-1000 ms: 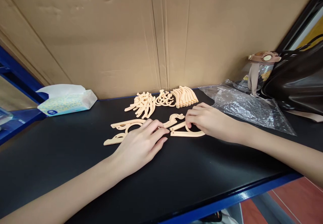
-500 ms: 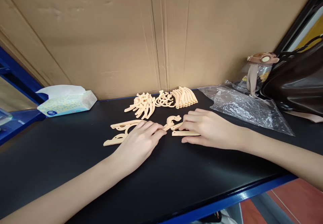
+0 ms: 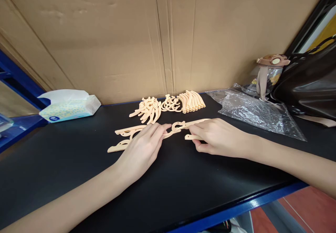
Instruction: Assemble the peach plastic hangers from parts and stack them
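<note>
Between my hands lies a beige plastic hanger hook, with hanger arms about it. My left hand has its fingers closed on the left end of a slim curved hanger arm below the hook. In the pinch of my right hand is a short straight-edged hanger arm, its left end sticking out. Another arm reaches from the hook to behind the right hand's fingers; whether they touch it is hidden. Left of my left hand lie more hanger pieces, partly covered by it.
Along the cardboard wall lie a heap of hanger arms, several hooks and a neat row of arms. A tissue pack stands left. To the right are a clear plastic bag, a bottle and a dark bag.
My right hand's fingers have closed around the straight-edged arm and shifted it slightly right. The hook has turned and shifted left, and a long arm now shows beside it.
</note>
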A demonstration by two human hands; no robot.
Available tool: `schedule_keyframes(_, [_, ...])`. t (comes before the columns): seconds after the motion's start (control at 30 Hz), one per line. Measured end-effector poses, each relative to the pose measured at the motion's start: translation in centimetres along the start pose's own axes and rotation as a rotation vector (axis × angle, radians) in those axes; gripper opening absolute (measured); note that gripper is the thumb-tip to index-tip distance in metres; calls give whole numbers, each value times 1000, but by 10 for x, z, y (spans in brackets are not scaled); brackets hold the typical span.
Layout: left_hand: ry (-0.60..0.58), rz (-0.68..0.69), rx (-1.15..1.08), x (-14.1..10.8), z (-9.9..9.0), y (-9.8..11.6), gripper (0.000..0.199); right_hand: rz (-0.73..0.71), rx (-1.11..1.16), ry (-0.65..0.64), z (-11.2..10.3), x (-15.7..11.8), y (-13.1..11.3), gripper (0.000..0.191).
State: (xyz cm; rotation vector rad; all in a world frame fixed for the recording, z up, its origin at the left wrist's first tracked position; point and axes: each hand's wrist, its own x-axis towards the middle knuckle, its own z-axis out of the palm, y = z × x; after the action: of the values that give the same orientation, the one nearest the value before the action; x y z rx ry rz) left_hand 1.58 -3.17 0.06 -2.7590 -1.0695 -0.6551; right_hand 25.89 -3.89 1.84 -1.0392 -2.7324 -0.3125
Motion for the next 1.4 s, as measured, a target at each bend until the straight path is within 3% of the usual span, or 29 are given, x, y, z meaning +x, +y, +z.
schedule_keyframes(0.3, [-92,67,21,2,-3,2,27,-3,-105,52,4,1,2,6])
schedule_keyframes(0.43, [-116,62,-41,2,-3,4,20,-57,-103,97,4,1,-1,7])
schedule_keyframes(0.57, [-149,99,-49,1,-4,9,27,-119,-98,130,2,0,-5,11])
schedule_keyframes(0.73, [-175,165,-80,3,-6,15,13,-173,-95,155,4,0,-7,12])
schedule_keyframes(1.0, [-162,130,-45,2,-4,10,29,-169,-118,111,5,2,-8,15])
schedule_keyframes(1.4, [-140,49,17,0,-7,10,12,-155,-138,194,6,2,-5,13])
